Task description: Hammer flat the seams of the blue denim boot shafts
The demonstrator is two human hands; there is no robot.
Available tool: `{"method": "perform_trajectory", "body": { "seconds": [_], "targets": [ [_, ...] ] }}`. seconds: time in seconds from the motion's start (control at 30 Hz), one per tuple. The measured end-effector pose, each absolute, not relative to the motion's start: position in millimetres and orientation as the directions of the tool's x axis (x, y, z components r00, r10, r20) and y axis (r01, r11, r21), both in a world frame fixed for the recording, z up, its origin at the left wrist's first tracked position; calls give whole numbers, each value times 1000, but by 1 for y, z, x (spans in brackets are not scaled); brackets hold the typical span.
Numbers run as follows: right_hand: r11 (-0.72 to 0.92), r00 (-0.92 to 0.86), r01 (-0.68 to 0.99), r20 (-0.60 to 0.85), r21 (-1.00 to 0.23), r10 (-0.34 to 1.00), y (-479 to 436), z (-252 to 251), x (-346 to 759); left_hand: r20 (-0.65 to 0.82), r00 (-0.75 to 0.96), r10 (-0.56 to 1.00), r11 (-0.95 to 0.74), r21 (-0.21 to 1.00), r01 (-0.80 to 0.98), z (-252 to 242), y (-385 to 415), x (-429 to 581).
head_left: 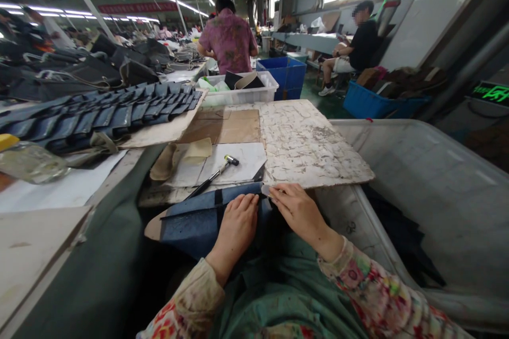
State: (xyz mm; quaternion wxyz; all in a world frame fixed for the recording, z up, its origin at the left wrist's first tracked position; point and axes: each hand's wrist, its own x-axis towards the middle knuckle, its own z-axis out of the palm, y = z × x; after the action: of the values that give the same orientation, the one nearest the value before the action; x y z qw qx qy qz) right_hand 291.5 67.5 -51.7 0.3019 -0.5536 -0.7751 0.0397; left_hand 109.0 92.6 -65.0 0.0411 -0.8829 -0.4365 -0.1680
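Note:
A dark blue bag piece (pixel 191 222) with black strips across it lies over my lap, against the near edge of the worktable. My left hand (pixel 238 220) is closed on its right part, fingers bent and pressed together on the surface. In my right hand (pixel 296 209) a small pale flat tool (pixel 266 189) is pinched at the piece's upper right corner; its exact kind cannot be made out. Just beyond, a hammer (pixel 217 174) with a black handle and a yellowish tip rests on white paper. Left of it are folded tan scraps (pixel 165 163).
Overlapping dark blue pieces (pixel 103 111) line a board at the left, near a yellow-capped bottle (pixel 29 161). A large pale bin (pixel 437 153) stands at my right with dark pieces inside. Ahead are a white crate (pixel 238 96), a blue bin (pixel 286 77) and two seated people.

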Motion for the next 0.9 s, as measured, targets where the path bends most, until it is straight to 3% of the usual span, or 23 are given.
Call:
{"method": "perform_trajectory", "body": {
  "seconds": [0.3, 0.67, 0.9],
  "targets": [
    [377, -261, 861, 339, -341, 904, 74, -58, 253, 342, 578, 741, -628, 50, 776, -65, 94, 82],
    [493, -415, 840, 316, -225, 853, 83, -56, 197, 420, 450, 788, -489, -16, 872, -66, 85, 31],
    [519, -422, 783, 320, -342, 848, 88, -52, 201, 539, 379, 752, -466, 28, 884, -87, 66, 18]
  ]
}}
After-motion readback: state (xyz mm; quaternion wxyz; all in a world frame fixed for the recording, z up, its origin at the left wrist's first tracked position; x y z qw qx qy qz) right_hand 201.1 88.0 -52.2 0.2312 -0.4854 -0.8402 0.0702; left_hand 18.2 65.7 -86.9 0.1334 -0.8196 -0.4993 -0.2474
